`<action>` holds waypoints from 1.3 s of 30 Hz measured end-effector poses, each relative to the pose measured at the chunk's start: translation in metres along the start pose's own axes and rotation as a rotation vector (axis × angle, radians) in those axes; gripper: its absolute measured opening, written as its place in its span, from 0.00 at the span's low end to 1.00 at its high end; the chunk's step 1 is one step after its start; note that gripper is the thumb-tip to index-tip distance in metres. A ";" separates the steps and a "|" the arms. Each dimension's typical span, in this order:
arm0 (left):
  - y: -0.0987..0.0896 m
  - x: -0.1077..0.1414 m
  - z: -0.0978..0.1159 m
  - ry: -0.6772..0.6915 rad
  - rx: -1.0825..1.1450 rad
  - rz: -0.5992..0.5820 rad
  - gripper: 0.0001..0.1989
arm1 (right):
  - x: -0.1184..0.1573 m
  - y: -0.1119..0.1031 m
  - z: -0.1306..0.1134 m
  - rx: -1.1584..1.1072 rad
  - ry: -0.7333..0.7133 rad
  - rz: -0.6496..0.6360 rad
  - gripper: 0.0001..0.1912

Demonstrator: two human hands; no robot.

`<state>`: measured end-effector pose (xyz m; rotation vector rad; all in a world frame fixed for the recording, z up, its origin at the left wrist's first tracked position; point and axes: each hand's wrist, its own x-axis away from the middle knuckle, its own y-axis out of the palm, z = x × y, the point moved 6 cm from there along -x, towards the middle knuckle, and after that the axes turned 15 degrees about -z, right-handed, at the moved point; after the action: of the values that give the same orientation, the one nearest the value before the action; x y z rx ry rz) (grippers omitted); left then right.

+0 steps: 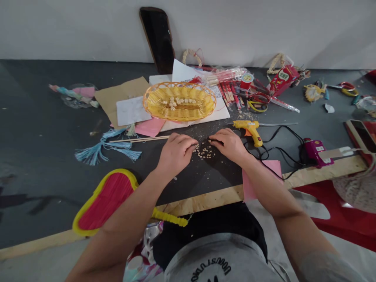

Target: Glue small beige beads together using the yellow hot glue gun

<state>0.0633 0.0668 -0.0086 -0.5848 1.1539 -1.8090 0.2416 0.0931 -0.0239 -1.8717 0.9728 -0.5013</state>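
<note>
A loose pile of tiny pale wooden pieces (206,152) lies on the dark tabletop between my two hands. At the pile's left edge is my left hand (178,152), its fingers curled and thumb pressed to the forefinger; whatever may be between them is too small to make out. My right hand (229,145) reaches in from the other side, closed in a pinch, with a small wooden piece at its fingertips. Thin wooden sticks (141,139) lie just left of my left hand. Beyond the pile stands a yellow woven basket (179,113) with several small pale clusters inside.
A yellow glue gun (248,128) with a black cord lies right of my right hand. Behind it are scissors (258,102), red thread (246,80) and packaged sticks. Blue tassels (100,149) and a red-and-yellow paddle shape (105,199) lie left. A phone (158,39) leans against the wall.
</note>
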 end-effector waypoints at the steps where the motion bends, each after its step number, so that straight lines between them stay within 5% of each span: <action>1: 0.000 0.000 -0.001 -0.004 0.008 0.001 0.10 | 0.000 0.000 0.000 -0.009 0.001 -0.005 0.08; 13: -0.001 -0.001 0.000 0.005 0.146 0.008 0.10 | 0.001 -0.004 0.007 -0.167 0.021 0.043 0.11; 22: -0.010 0.004 0.012 0.052 0.199 0.102 0.17 | 0.002 -0.002 -0.010 -0.680 0.061 0.085 0.10; 34: -0.012 0.004 0.017 0.044 0.282 0.105 0.08 | 0.007 0.007 -0.025 -0.845 0.042 0.081 0.09; 39: -0.006 0.006 0.003 -0.138 0.589 0.072 0.10 | 0.007 0.000 -0.013 -0.883 0.105 0.173 0.10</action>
<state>0.0598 0.0614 -0.0027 -0.3065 0.4984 -1.8923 0.2370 0.0801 -0.0176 -2.5011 1.5777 -0.0429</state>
